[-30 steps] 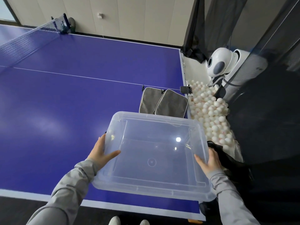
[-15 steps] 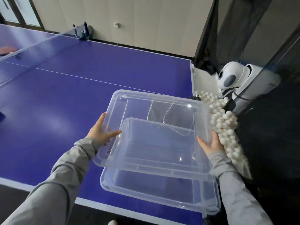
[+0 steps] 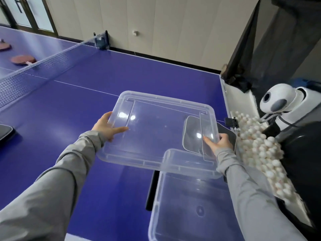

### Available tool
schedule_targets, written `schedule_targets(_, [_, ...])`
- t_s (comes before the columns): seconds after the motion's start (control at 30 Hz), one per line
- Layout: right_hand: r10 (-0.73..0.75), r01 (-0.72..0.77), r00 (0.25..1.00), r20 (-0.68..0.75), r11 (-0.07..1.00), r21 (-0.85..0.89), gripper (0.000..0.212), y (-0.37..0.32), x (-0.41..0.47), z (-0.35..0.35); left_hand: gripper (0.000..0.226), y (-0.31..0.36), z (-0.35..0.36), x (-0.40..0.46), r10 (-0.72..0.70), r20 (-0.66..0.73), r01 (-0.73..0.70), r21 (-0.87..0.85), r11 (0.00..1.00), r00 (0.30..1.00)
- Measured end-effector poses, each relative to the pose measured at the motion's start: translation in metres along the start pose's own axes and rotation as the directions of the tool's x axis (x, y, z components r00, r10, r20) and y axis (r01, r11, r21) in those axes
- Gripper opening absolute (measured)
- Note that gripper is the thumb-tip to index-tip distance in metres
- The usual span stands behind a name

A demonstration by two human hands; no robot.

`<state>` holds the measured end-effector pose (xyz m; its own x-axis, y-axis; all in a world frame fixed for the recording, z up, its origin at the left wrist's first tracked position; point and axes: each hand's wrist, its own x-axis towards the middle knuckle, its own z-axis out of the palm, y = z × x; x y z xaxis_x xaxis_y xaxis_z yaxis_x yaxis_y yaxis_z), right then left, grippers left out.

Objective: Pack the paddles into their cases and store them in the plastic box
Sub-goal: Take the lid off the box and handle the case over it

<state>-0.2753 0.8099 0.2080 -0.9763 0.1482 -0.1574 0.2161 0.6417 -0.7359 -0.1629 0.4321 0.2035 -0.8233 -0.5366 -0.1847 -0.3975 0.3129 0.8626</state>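
Having been lifted clear and swung leftward, the lid (image 3: 156, 129) is gripped at both ends by the left hand (image 3: 104, 126) and right hand (image 3: 219, 144); the plastic box (image 3: 191, 206) is now uncovered below the right fingers (image 3: 208, 140).

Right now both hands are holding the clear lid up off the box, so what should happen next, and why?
Probably set the lid down on the bare blue table to the left. The left hand and right hand are both busy with it, the box already stands open, and the gray cases lie behind the lid, with a paddle beyond the net waiting.
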Motion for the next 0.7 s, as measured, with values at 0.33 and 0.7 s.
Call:
schedule_targets(0.33, [0.046,-0.046,0.999,0.007,0.999,0.008,0.074,-0.105,0.032,0.142,0.101,-0.035,-0.093,0.169,-0.01,0.078,-0.006,0.203,0.979,0.997])
schedule_targets(0.7, [0.19,-0.179,0.977,0.098,0.978,-0.11,0.08,-0.09,0.096,0.246,0.101,-0.091,-0.059,0.275,-0.114,0.196,0.068,0.227,0.971,0.974])
